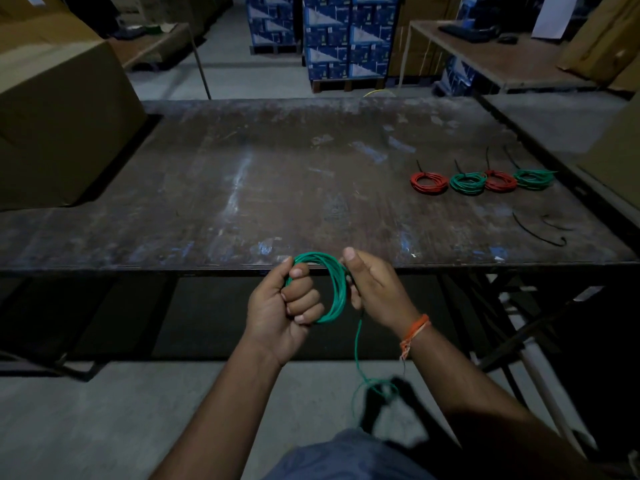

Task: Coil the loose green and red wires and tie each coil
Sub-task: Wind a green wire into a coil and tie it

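Left hand (284,303) gripping green wire coil (334,289) at lower centre of frame, fingers curling round loops. Right hand (375,289) pinching coil's right side; loose tail (358,355) hanging down. Four tied coils (481,181) lying in row on table (242,174), centre right.

Worn table (242,174): four tied coils (468,183), loose black ties (540,233).

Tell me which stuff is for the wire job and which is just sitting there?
For the job: green wire coil in left hand and right hand; four tied coils; black ties.

Just there: cardboard box; blue boxes; keyboard.
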`<state>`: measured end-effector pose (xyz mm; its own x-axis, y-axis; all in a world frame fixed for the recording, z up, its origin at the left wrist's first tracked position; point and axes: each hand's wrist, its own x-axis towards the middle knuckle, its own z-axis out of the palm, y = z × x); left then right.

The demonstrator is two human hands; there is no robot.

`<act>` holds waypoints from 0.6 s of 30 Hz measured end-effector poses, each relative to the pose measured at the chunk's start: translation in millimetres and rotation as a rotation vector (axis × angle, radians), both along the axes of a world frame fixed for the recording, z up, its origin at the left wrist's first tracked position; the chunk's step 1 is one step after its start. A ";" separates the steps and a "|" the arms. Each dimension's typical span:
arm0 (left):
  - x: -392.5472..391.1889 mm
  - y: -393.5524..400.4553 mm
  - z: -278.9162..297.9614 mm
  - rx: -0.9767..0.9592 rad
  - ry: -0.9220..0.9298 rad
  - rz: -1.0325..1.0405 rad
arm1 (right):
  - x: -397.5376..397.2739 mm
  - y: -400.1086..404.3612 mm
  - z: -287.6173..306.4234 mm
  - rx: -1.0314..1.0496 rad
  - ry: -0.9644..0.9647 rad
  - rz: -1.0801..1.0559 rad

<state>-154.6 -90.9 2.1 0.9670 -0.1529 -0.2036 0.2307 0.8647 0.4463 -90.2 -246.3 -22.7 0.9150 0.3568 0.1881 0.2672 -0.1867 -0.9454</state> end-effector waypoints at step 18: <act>13.6 24.4 -33.0 0.774 -0.118 0.559 | -40.9 -11.7 17.8 -0.531 -0.435 0.344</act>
<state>-141.0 -66.5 -30.9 0.8802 0.4722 0.0486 -0.2081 0.2918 0.9336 -131.1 -258.0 -4.9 0.6191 0.7510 0.2296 0.7196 -0.4254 -0.5489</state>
